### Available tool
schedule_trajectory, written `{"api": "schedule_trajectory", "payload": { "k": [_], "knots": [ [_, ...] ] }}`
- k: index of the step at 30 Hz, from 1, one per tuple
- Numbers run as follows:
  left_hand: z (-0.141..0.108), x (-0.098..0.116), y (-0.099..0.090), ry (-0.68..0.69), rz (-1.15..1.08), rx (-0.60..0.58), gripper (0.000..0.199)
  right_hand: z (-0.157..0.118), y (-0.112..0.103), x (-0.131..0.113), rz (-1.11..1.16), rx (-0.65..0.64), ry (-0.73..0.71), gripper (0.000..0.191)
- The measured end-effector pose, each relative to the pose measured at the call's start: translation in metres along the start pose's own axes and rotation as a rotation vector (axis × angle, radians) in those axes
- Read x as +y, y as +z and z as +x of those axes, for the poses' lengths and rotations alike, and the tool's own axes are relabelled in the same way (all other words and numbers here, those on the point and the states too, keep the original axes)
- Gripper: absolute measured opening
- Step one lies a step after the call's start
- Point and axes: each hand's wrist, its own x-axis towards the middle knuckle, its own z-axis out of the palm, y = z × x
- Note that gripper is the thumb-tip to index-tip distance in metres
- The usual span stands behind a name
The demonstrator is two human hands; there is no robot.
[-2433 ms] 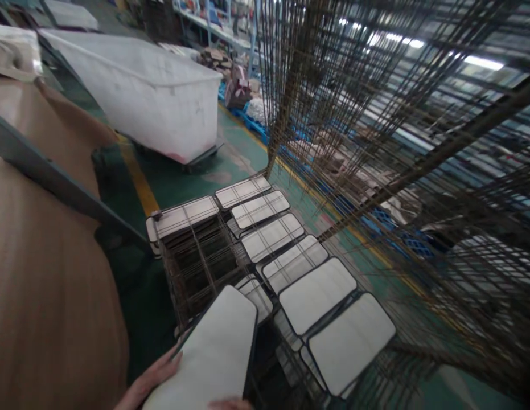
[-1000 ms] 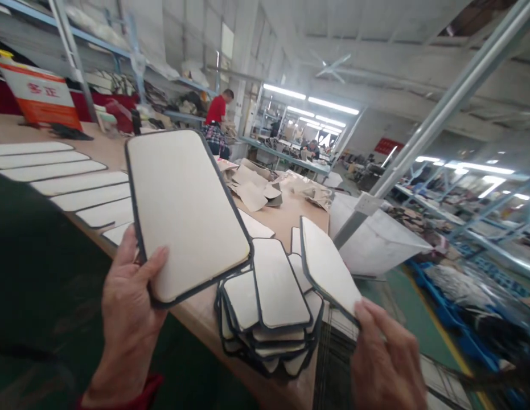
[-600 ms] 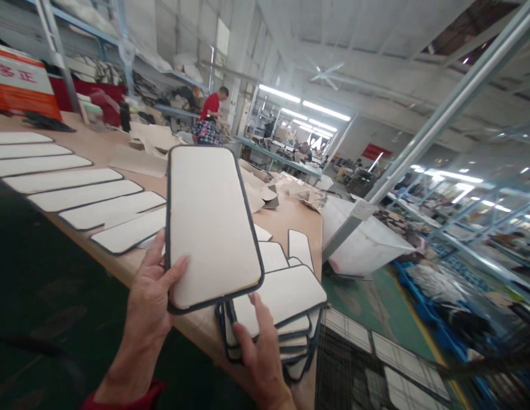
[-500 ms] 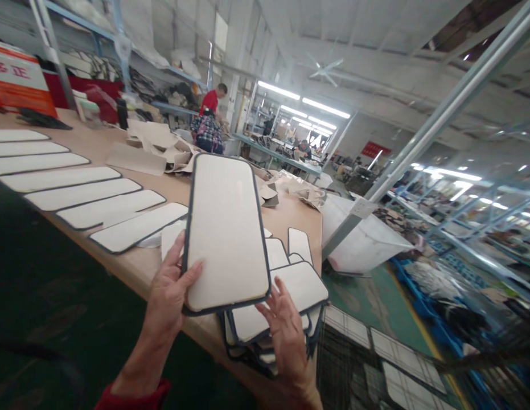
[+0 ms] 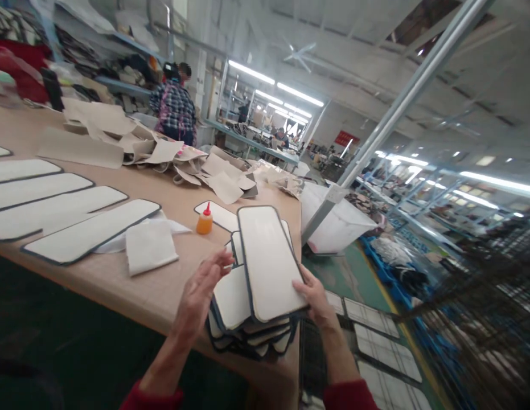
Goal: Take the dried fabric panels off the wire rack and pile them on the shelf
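A white rounded panel with a dark edge (image 5: pixel 268 262) is tilted over a stack of similar panels (image 5: pixel 231 299) at the table corner. My right hand (image 5: pixel 313 293) grips its right edge, thumb on the white face. My left hand (image 5: pixel 205 290) is off the panel, just left of the stack, fingers apart and holding nothing. Left of it lies a folded white cloth (image 5: pixel 150 247). An orange bottle with a red tip (image 5: pixel 205 219) stands behind the left hand.
More panels (image 5: pixel 91 230) lie in a row along the table (image 5: pixel 196 341) at left. Beige scraps (image 5: pixel 162 154) are heaped behind. A metal post (image 5: pixel 376 136), a white bin (image 5: pixel 337 219) and blue crates (image 5: pixel 388 273) stand right. A person in a plaid top (image 5: pixel 175 108) is beyond the table.
The panel has moved from my left hand to my right and lower, over the stack. My left hand has let go. The view has shifted, bringing the bottle and cloth into sight.
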Motion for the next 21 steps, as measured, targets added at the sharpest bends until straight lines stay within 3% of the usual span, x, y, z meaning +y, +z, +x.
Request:
{"api": "schedule_trajectory", "payload": {
  "k": [5,7,9,12,15,18,21],
  "knots": [
    [-0.031,-0.042,0.065,-0.052,0.235,-0.146,0.043,-0.031,0.014,0.018,-0.226,0.252,-0.141,0.056],
    [-0.050,-0.060,0.095,-0.122,0.249,-0.246,0.042,-0.055,0.005,0.025,-0.342,0.339,-0.214,0.053],
    [-0.071,-0.083,0.122,-0.233,0.269,-0.364,0.040,-0.087,-0.018,0.048,-0.502,0.411,-0.180,0.052],
    [-0.105,-0.125,0.159,-0.382,0.318,-0.537,0.041,-0.164,-0.072,0.116,-0.645,0.541,0.169,0.055],
    [-0.143,-0.171,0.186,-0.519,0.393,-0.681,0.045,-0.278,-0.127,0.198,-0.678,0.700,0.603,0.060],
    [-0.183,-0.212,0.201,-0.675,0.472,-0.786,0.048,-0.395,-0.172,0.266,-0.709,0.802,0.999,0.066],
    [-0.216,-0.245,0.211,-0.806,0.525,-0.790,0.051,-0.477,-0.208,0.319,-0.761,0.825,1.260,0.074]
  ]
}}
